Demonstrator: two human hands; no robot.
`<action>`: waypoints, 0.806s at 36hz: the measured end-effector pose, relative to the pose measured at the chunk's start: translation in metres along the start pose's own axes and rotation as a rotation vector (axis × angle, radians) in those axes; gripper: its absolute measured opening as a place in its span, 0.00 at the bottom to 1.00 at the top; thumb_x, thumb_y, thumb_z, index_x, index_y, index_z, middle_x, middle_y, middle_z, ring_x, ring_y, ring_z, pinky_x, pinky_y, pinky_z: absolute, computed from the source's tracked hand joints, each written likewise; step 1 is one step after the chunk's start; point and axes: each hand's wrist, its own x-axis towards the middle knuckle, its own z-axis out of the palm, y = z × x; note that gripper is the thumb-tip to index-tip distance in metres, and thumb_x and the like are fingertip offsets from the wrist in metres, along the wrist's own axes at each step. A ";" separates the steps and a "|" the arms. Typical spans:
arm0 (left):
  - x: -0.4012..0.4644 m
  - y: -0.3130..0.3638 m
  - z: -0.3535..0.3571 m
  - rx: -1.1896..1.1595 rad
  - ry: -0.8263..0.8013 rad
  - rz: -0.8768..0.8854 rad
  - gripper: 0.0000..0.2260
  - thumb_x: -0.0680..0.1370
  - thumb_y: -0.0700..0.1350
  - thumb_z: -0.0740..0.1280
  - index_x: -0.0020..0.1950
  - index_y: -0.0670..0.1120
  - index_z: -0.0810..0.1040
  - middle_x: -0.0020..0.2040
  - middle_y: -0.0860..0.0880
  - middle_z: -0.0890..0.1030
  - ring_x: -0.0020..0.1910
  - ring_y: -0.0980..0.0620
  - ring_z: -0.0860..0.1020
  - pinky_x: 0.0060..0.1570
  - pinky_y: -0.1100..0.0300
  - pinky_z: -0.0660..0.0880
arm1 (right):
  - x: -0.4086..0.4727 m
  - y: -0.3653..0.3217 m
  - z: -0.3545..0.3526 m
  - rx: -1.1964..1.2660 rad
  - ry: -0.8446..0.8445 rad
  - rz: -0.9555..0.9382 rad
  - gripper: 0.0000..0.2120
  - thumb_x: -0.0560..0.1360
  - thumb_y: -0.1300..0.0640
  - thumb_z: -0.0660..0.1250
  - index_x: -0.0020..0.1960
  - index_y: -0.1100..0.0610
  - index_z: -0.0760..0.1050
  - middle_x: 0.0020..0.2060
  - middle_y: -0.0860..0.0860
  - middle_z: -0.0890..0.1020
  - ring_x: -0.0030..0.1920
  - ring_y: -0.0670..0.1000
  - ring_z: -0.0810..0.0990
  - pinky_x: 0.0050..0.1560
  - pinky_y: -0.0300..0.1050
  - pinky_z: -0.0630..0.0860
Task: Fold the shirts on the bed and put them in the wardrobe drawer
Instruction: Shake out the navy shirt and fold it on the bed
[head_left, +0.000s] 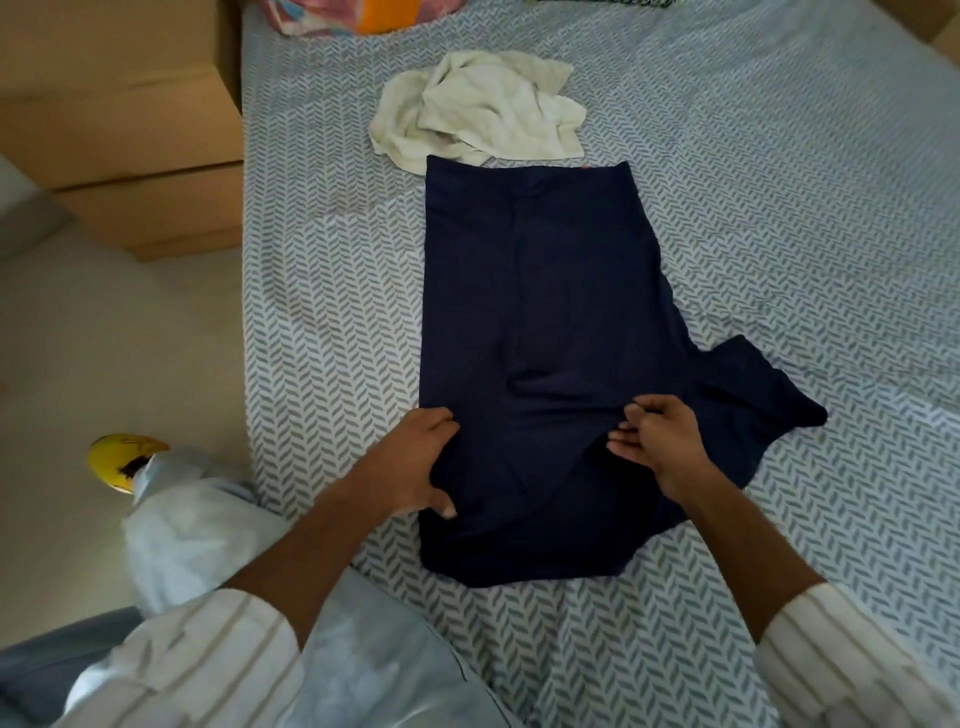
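Folding navy shirt (535, 332), flat mid-bed (779, 208): left hand (415, 462) grips near-left edge, right hand (657, 441) pinches near-right fabric. Advisable: tuck protruding sleeve, align edges. White shirt (478, 111) awaits beyond.

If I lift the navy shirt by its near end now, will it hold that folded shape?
Probably not. The navy shirt looks thin and floppy: it puckers where the right hand pinches it. The sleeve at the right lies loose, so it would likely swing free. It seems light; the left hand grips its edge.
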 end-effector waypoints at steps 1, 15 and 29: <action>0.000 0.001 0.001 0.007 0.004 -0.002 0.49 0.65 0.56 0.81 0.79 0.43 0.61 0.77 0.48 0.61 0.75 0.49 0.59 0.69 0.68 0.48 | 0.001 0.002 0.002 0.007 0.017 -0.009 0.13 0.82 0.58 0.64 0.66 0.59 0.68 0.49 0.59 0.80 0.45 0.56 0.84 0.41 0.50 0.83; -0.010 -0.007 0.020 0.094 0.005 0.028 0.53 0.71 0.64 0.73 0.82 0.42 0.45 0.82 0.45 0.45 0.80 0.45 0.44 0.74 0.60 0.37 | -0.062 0.070 0.064 -0.171 -0.064 -0.075 0.38 0.73 0.61 0.75 0.72 0.48 0.55 0.45 0.56 0.80 0.39 0.53 0.85 0.39 0.48 0.84; -0.013 0.019 0.027 0.246 0.141 0.236 0.30 0.69 0.59 0.71 0.68 0.46 0.78 0.69 0.41 0.74 0.67 0.41 0.72 0.66 0.44 0.73 | -0.043 0.032 0.048 -0.805 0.157 -0.675 0.35 0.73 0.47 0.73 0.73 0.51 0.59 0.63 0.54 0.73 0.58 0.56 0.75 0.54 0.52 0.75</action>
